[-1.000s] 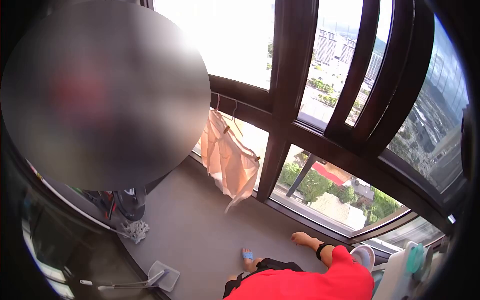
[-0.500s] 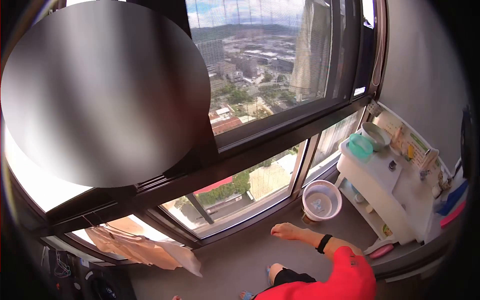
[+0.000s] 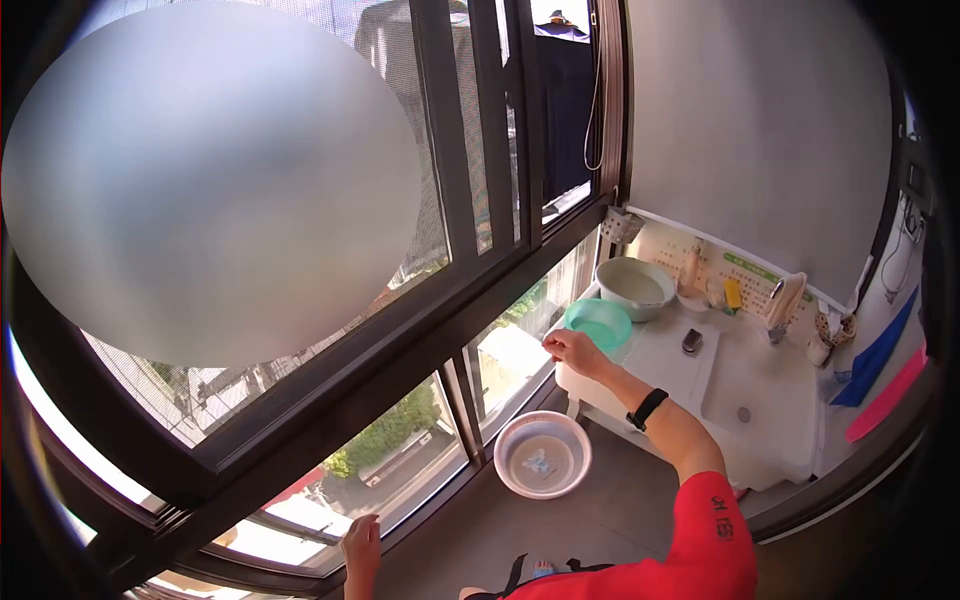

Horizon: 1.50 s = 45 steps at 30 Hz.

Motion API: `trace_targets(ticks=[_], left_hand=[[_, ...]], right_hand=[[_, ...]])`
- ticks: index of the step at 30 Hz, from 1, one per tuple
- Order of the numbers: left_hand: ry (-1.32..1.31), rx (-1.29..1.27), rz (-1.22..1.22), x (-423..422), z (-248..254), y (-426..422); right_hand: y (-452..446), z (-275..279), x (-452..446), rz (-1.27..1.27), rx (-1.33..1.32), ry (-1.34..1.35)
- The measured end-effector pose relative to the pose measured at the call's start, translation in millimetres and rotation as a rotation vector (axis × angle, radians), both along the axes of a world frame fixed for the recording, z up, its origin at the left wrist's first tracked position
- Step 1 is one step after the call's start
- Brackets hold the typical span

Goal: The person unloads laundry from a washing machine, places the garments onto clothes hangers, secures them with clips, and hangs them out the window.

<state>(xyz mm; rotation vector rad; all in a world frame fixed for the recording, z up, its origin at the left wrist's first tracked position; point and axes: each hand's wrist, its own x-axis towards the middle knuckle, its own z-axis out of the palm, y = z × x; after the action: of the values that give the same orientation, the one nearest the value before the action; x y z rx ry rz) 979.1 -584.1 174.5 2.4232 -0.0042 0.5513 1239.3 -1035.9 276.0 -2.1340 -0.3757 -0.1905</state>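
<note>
My right hand is raised in front of the white sink unit, its fingers curled in and nothing visible in them. In this view it overlaps the near edge of a translucent green basin; I cannot tell whether they touch. A black band circles that wrist. Low down by the window, my left hand has its fingers bent together and shows no object. On the floor between the hands stands a whitish bucket with something pale blue and white at its bottom.
A pale bowl sits behind the green basin. The sink has a tap, a dark small object and a yellow sponge around it. Blue and pink items stand at the right. Window frames run along the left.
The view has turned right and come closer to the sink. My right hand has gone from above the floor to beside the green basin. More of my left hand shows.
</note>
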Motion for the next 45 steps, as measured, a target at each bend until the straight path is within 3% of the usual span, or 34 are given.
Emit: trace_targets(ticks=[3, 8, 11, 16, 22, 24, 28, 30, 33, 45], left_hand=[[-0.034, 0.068, -0.177, 78, 49, -65], [-0.356, 0.233, -0.533, 193, 93, -133], [-0.491, 0.211, -0.583, 256, 101, -172], [-0.64, 0.338, -0.613, 342, 130, -241], [-0.727, 0.491, -0.521, 417, 125, -303], [-0.733, 0.542, -0.435, 432, 117, -318], [-0.671, 0.798, -0.223, 447, 107, -335], [-0.61, 0.928, -0.177, 450, 105, -341], [-0.633, 1.156, -0.069, 450, 109, -344], [-0.616, 1.136, -0.034, 448, 100, -338]], right_hand=[[-35, 27, 56, -0.086, 0.16, -0.014], [-65, 51, 150, -0.161, 0.548, -0.081], [-72, 65, 195, -0.12, 0.727, -0.053], [-90, 92, 279, -0.03, 0.813, -0.019], [-84, 121, 375, 0.372, 0.677, 0.184], [-65, 147, 371, 0.496, 0.606, 0.191], [-61, 146, 435, 0.891, 0.429, 0.634], [-51, 160, 434, 0.928, 0.479, 0.824], [-35, 160, 456, 1.025, 0.434, 0.887], [10, 153, 502, 1.164, 0.387, 0.973]])
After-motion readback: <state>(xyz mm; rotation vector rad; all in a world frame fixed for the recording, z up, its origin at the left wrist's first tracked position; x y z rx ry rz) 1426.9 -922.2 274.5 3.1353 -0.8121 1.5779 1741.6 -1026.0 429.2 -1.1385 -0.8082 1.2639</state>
